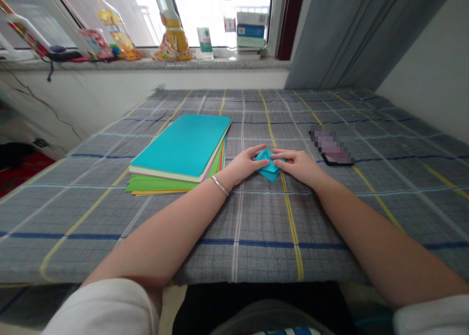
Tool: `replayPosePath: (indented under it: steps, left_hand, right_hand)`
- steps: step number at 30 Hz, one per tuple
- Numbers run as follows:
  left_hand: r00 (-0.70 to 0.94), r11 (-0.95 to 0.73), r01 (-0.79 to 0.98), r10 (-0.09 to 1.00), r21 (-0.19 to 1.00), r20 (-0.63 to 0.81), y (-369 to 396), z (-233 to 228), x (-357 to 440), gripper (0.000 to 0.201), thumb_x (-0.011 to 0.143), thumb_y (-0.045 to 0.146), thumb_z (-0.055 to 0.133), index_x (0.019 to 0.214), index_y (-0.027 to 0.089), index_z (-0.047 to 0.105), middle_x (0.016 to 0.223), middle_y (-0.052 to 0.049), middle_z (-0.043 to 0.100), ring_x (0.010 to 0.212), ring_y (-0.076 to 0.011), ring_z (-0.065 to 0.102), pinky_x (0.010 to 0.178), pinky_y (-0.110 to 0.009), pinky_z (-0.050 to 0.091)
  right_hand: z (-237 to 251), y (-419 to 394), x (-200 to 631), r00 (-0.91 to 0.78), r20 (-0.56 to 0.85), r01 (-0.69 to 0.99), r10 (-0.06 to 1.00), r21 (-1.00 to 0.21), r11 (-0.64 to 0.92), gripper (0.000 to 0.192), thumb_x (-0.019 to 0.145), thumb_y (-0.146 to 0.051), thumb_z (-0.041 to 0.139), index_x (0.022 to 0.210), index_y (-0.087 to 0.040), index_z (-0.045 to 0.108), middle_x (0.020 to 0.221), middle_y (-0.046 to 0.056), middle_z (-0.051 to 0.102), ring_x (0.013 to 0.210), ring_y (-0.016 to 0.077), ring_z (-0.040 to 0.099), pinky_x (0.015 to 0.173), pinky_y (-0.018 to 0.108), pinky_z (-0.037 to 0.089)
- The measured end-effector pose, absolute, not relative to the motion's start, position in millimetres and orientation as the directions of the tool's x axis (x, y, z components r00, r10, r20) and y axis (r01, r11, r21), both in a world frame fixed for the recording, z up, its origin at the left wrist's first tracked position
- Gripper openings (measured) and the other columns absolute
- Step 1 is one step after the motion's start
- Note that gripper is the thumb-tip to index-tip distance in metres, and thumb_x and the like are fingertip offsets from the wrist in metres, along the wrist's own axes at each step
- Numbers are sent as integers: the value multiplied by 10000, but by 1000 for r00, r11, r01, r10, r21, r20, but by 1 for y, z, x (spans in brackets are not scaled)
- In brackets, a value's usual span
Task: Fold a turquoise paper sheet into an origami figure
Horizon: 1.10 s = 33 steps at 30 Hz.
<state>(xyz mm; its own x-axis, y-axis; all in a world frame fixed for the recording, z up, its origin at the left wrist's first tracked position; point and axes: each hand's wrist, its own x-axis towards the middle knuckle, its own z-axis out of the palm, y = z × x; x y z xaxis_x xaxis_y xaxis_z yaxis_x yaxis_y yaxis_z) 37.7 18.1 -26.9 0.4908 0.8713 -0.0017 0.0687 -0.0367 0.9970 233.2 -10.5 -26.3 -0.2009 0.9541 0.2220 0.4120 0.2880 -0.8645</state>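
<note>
A small folded piece of teal paper [270,167] lies on the grey checked tablecloth [256,217] at the middle of the table. My left hand [245,165] presses on its left side with fingers laid over the fold. My right hand [298,163] holds its right side, fingertips on the paper. A silver bracelet [220,185] circles my left wrist. Part of the paper is hidden under my fingers.
A stack of coloured paper sheets [179,154], teal on top with green and orange below, lies left of my hands. A dark phone [333,146] rests to the right. Bottles and boxes stand on the windowsill [146,63]. A grey curtain [359,32] hangs at the back right.
</note>
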Motion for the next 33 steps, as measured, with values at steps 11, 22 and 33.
replayPosePath:
  steps: [11,22,33]
  left_hand:
    - [498,-313,383,862,869,91,21,-29,33,751,711,227,769,1406,145,498,1361,-149,585,1240,-292,562,1048,-440,446]
    - [625,-652,623,747,432,225,12,-30,37,488,955,318,442,1399,120,485,1418,-147,538,1308,-261,494,1131,-441,288]
    - [697,-637,559,708,531,116,17,-20,24,779,877,518,550,1510,134,308,1480,-167,458,1353,-325,430,1120,-484,307]
  right_hand:
    - [-26,-14,232,-240,262,648,935,-674,355,501,725,-290,759,1221,-283,688,1326,65,630,1108,289,644,955,497,527]
    - [-30,-12,236,-386,344,729,856,-455,512,369,859,-362,627,1211,-275,693,1266,65,667,1211,286,579,1077,506,400]
    - [-27,-10,238,-323,273,598,906,-683,419,486,932,-476,482,1348,-246,586,1357,95,606,1254,281,552,1058,496,421]
